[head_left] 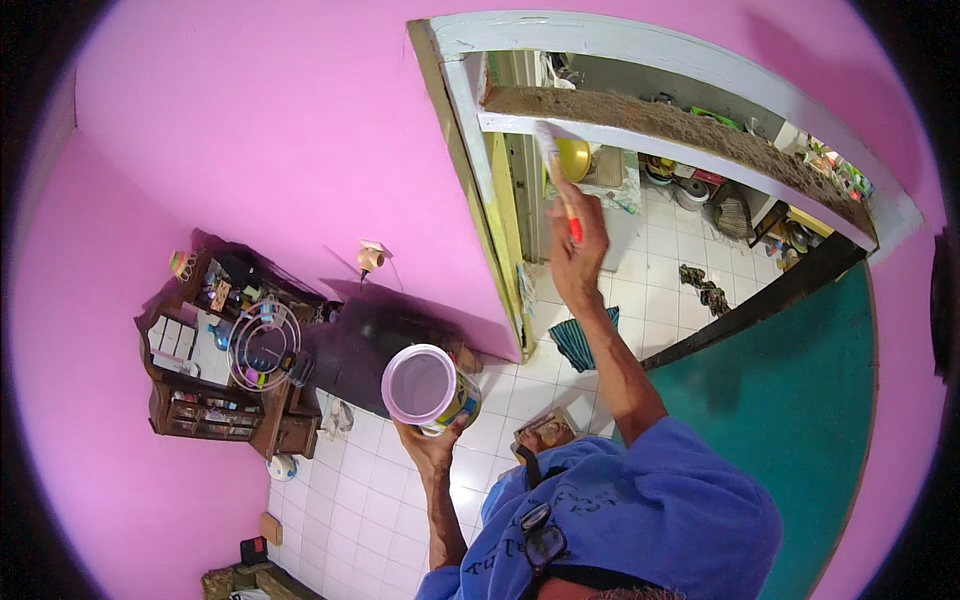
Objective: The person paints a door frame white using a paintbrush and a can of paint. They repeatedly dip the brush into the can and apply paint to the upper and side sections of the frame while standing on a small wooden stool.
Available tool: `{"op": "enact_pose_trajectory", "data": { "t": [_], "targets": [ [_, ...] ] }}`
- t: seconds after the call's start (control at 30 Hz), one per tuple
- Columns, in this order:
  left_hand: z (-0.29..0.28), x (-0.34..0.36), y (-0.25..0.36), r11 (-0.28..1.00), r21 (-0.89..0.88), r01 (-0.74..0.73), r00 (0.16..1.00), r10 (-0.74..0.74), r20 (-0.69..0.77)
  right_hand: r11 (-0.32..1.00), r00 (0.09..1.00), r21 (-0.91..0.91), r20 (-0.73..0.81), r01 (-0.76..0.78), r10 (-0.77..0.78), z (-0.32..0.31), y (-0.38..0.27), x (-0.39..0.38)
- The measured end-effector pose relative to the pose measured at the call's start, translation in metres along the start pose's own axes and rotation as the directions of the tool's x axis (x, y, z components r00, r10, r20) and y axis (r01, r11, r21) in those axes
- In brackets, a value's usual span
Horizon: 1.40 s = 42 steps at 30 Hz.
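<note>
My right hand is raised at the doorway, its fingers wrapped round a paintbrush with a wooden handle and a red-orange end. The whitish bristles touch the pale front face of the door frame's crossbeam, near its left end. Brown, rough dirt covers the beam's upper side. Lower and to the left, my left hand grips a paint can from below. The can is open at the top, with a pale lilac rim and inside. How much paint it holds I cannot tell.
A teal door stands at the right. Beyond the doorway are a yellow basin and kitchen things. On the tiled floor lies a striped mat. Left are a dark wooden cabinet, a fan and a wall lamp holder.
</note>
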State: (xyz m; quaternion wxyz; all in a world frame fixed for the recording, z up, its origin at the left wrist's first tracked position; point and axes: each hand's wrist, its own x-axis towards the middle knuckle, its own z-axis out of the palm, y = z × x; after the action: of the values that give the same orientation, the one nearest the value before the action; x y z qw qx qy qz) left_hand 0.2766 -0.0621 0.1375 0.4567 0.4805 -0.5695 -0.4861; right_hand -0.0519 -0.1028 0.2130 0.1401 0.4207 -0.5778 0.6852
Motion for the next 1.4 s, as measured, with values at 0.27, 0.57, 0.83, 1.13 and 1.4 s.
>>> {"op": "enact_pose_trajectory", "data": {
  "t": [0.27, 0.57, 0.83, 1.13, 1.4],
  "targets": [
    [-0.003, 0.001, -0.003, 1.000, -0.006, -0.027, 1.000, 0.027, -0.004, 0.904, 0.974, 0.379, -0.023, -0.200, 0.225, 0.000, -0.048, 0.044],
    [-0.012, -0.001, -0.002, 0.998, 0.018, -0.055, 0.998, 0.056, -0.013, 0.877, 0.935, 0.326, 0.097, -0.353, 0.341, 0.038, -0.018, 0.151],
    [-0.013, -0.002, -0.009, 0.998, -0.024, -0.055, 0.998, 0.054, -0.029, 0.676, 0.845, 0.517, 0.228, -0.525, 0.483, 0.013, -0.008, 0.167],
    [-0.011, -0.001, -0.006, 0.997, 0.002, -0.078, 0.997, 0.078, -0.005, 0.656, 0.851, 0.563, 0.189, -0.503, 0.490, 0.036, 0.003, 0.179],
    [-0.013, -0.001, -0.012, 0.996, -0.008, -0.085, 0.996, 0.085, -0.001, 0.654, 0.817, 0.503, 0.233, -0.565, 0.527, 0.037, 0.012, 0.188]
  ]
}}
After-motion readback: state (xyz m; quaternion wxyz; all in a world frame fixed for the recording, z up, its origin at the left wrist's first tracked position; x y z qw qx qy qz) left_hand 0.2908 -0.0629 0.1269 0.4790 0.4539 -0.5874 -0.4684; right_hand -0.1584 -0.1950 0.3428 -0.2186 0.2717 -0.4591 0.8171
